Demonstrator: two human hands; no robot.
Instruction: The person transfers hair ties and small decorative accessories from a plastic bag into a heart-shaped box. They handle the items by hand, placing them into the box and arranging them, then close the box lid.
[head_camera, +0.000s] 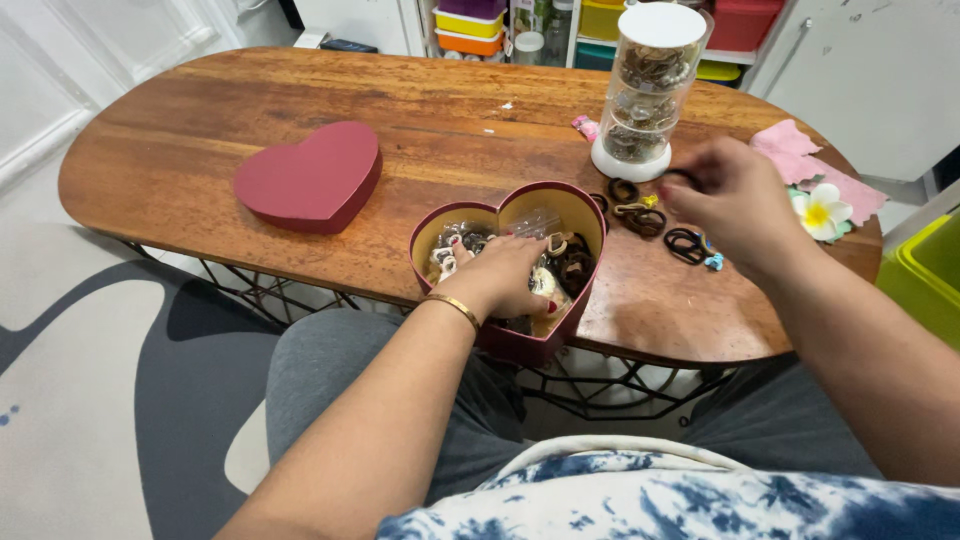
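Observation:
A dark red heart-shaped box (520, 340) with a cream inside stands at the table's near edge, filled with several hair ties and small accessories. My left hand (503, 275), a gold bangle on its wrist, reaches into the box with fingers among the items. My right hand (735, 200) hovers to the right over a group of dark hair ties (640, 212) on the table, pinching a thin dark hair tie (683, 175) near the base of a clear tiered container (647, 90).
The box's heart-shaped lid (312, 178) lies to the left on the oval wooden table (200, 130). A white fabric flower (822, 210) and pink cloth (800, 150) lie at the right. Coloured storage boxes stand behind the table. A green bin (930, 275) is at far right.

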